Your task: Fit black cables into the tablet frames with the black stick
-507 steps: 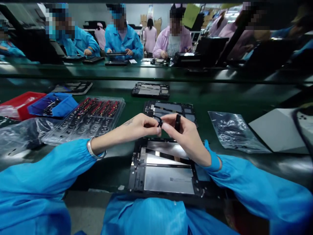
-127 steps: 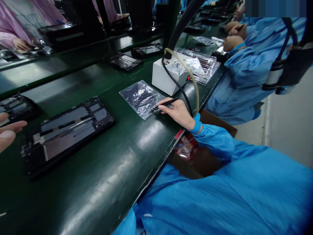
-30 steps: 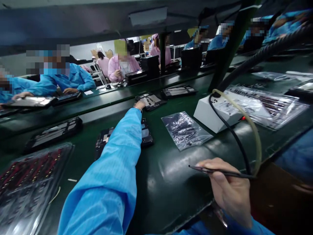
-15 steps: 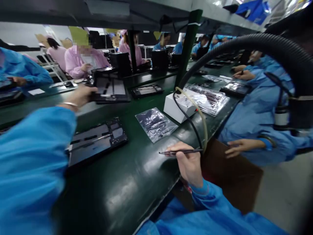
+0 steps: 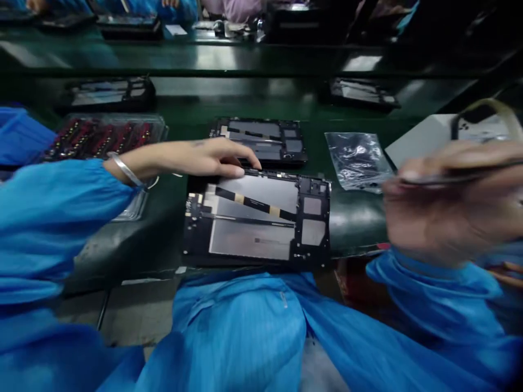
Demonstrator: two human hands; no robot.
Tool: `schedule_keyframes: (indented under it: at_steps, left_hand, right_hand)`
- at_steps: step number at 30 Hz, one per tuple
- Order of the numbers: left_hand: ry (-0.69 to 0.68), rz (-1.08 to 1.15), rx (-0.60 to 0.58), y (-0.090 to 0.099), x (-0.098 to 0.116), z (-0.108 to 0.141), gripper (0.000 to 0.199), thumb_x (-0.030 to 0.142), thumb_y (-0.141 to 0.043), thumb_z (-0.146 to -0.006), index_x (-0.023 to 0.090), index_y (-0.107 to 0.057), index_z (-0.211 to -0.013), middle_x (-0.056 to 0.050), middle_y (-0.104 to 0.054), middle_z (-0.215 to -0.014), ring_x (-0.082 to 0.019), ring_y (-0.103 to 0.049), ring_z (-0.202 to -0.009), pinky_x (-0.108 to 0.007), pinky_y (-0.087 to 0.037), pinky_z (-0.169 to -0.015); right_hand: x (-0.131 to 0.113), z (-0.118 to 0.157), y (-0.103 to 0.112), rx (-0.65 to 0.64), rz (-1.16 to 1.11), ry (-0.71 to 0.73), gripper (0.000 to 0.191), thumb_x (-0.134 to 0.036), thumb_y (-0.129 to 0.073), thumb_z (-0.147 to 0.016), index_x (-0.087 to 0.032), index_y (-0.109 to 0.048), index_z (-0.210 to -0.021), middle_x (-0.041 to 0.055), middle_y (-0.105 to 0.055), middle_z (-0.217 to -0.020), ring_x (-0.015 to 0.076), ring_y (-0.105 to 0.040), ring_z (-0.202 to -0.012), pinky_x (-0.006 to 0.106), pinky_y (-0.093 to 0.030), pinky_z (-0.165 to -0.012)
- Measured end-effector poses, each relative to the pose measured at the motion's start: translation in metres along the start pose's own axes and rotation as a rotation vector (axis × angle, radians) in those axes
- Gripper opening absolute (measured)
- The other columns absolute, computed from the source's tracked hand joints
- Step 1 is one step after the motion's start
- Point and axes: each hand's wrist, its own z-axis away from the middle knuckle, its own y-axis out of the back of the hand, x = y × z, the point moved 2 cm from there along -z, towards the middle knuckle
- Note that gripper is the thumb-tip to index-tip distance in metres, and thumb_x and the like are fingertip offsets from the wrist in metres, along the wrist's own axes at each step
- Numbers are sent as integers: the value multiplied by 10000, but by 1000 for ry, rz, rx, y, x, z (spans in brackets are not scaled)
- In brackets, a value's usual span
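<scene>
Tablet point(image 5: 253, 239) judged light, stiff, fragile: hold by rim point(image 5: 328, 228). Left hand point(image 5: 216, 158) pinches it at 11 o'clock; right hand point(image 5: 443, 207) grips tool point(image 5: 469, 175).

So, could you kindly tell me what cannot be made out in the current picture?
In the head view:
Right hand: blurred; its exact grip on the dark tool is unclear.
Print on the near device: too small to read.
Rear device: partly hidden by the left hand.
White box: partly behind the right hand.
Blue bin: cut off by the left edge.
</scene>
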Motion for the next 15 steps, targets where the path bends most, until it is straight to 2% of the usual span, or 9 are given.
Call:
schedule_keyframes:
  at_steps: [1, 3, 5, 7, 10, 15]
  left_hand:
    - [-15, 39, -29, -10, -6, 1, 400, 384, -521, -953, 215, -627, -1300, -51, -684, -1067, -171, -636, -884, -241, -491, -749]
    - [-42, 128, -83, -24, -17, 4, 404, 359, -494, -970, 222, -595, -1337, -56, -677, -1130, -185, -635, -948, -248, -484, -782]
    - [-46, 152, -65, -33, -28, 7, 392, 356, -484, -979, 216, -596, -1328, -54, -672, -1168, -190, -633, -994, -253, -476, -822]
    - [-56, 133, -23, -41, -35, 10, 372, 354, -490, -977, 199, -624, -1287, -57, -670, -1154, -187, -632, -1001, -251, -465, -840]
    - [-71, 95, 63, -54, -43, 16, 343, 344, -506, -971, 194, -654, -1241, -57, -653, -1136, -175, -630, -1006, -242, -451, -864]
    - [-22, 134, 150, -70, -46, 25, 335, 335, -503, -989, 226, -631, -1278, -28, -654, -1163, -163, -627, -1052, -239, -443, -894]
  right_hand:
    - [-2, -6, -13, 14, -175, 22, 303, -690, -595, -854, -398, -675, -863, 27, -651, -819, 260, -678, -755, 434, -584, -640]
    - [1, -17, -44, -131, -381, 14, 156, -493, -721, -855, -337, -722, -867, 11, -690, -845, 217, -694, -725, 396, -619, -666]
    - [12, -26, -73, -276, -419, -23, 143, -401, -729, -876, -258, -741, -868, 14, -710, -826, 179, -706, -705, 345, -627, -676]
    - [26, -32, -94, -327, -355, -49, 163, -368, -727, -884, -207, -734, -858, 5, -699, -756, 147, -699, -670, 295, -616, -657]
    - [44, -32, -111, -358, -236, -102, 201, -391, -719, -887, -192, -719, -860, -5, -690, -755, 131, -698, -673, 269, -607, -664]
    - [56, -25, -116, -458, -87, -82, 206, -399, -688, -910, -199, -718, -870, 9, -701, -833, 159, -708, -777, 305, -595, -762]
